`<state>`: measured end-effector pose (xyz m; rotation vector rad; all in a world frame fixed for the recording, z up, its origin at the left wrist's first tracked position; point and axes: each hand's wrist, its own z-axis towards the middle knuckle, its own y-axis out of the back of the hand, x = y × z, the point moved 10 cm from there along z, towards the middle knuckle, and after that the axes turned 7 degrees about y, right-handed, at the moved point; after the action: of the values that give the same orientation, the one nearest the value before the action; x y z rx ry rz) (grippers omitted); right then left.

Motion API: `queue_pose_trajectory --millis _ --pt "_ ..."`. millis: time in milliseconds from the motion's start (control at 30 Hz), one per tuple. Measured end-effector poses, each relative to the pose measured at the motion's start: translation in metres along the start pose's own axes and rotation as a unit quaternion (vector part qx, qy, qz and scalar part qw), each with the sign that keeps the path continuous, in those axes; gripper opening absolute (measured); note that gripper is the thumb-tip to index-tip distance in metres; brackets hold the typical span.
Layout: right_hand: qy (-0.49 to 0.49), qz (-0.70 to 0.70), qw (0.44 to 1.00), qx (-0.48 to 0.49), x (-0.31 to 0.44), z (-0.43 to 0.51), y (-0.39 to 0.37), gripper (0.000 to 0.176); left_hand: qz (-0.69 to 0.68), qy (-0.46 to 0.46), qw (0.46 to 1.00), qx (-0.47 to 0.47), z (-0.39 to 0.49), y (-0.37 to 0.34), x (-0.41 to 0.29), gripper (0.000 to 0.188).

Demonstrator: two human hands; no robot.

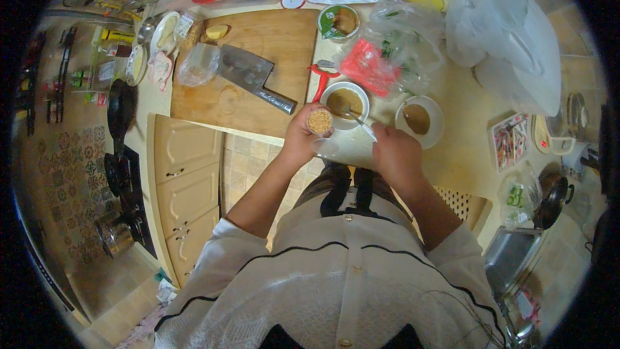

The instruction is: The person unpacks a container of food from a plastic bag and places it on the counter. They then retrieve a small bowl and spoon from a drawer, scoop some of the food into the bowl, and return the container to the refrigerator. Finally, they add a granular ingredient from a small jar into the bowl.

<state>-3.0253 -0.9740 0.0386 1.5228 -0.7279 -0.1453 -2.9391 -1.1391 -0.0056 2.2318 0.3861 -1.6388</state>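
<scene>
My left hand [301,133] holds a small open jar of pale yellow-brown granules [319,121] beside a white bowl [366,103]. A round clear lid [325,147] lies below the jar at the counter's edge. In my right hand [397,150] is the handle of a metal spoon [356,118], its head resting in the brown paste [345,102] in the bowl. To the right stands a second white bowl [436,128] with brown contents [416,119]. A red-handled peeler [321,82] lies just behind the first bowl.
A cleaver [247,68], a plastic-wrapped block [198,64] and a yellow cut piece [217,32] lie on the wooden cutting board [208,106]. Behind the bowls are an opened green-lidded tub [338,22], a red packet [368,67] and plastic bags [411,48]. A sink [512,257] is at right.
</scene>
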Motion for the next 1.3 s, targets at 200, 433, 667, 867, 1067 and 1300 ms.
queue_pose_trajectory --millis 200,433,667,867,1067,1300 --pt "-0.019 0.123 0.989 -0.08 -0.004 -0.008 0.012 0.027 0.063 0.01 0.998 0.012 0.004 0.003 0.01 0.045" --pt "0.035 0.112 0.984 -0.136 0.005 -0.015 0.025 0.024 0.171 -0.001 0.985 0.005 0.009 0.001 0.006 0.043" --pt "0.083 0.083 0.98 -0.16 0.007 -0.019 0.026 0.027 0.206 -0.023 0.978 -0.009 0.018 0.001 -0.01 0.037" --pt "0.052 0.002 0.994 -0.098 -0.001 -0.014 0.01 0.036 0.171 -0.002 0.985 0.003 0.023 0.001 -0.002 0.038" --pt "0.144 0.104 0.971 -0.157 0.021 0.013 0.051 0.047 0.114 0.002 0.993 0.038 0.024 -0.003 -0.004 0.033" --pt "0.213 0.122 0.969 -0.014 0.056 0.063 0.041 0.033 0.123 -0.036 0.99 0.06 0.028 -0.008 -0.015 0.035"
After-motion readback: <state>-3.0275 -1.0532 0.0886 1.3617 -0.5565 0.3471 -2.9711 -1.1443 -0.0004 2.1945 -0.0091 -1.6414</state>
